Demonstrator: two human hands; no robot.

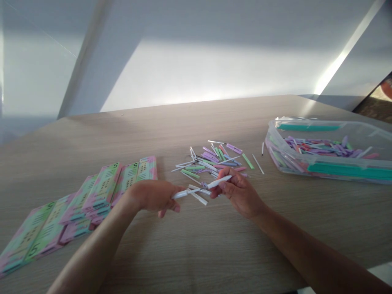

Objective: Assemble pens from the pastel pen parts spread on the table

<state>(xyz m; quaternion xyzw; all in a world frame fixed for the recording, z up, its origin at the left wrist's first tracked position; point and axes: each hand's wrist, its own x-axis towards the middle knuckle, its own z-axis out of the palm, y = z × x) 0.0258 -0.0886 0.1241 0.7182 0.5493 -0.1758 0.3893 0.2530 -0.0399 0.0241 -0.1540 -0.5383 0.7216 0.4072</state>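
My left hand [154, 197] and my right hand [237, 190] meet over the middle of the wooden table [196, 245]. Both pinch the same white stick [200, 188], the left at its near end, the right at its far end. A second white stick [198, 197] lies just under it on the table. Behind the hands lies a loose pile of coloured strips [214, 161] in purple, green, pink and white. Pastel packets [92, 196] with printed numbers lie in an overlapping row at the left.
A clear plastic bin [330, 167] at the right holds many more coloured strips and has teal handles. A few stray white sticks [257, 163] lie between the pile and the bin. A pale wall rises behind the table.
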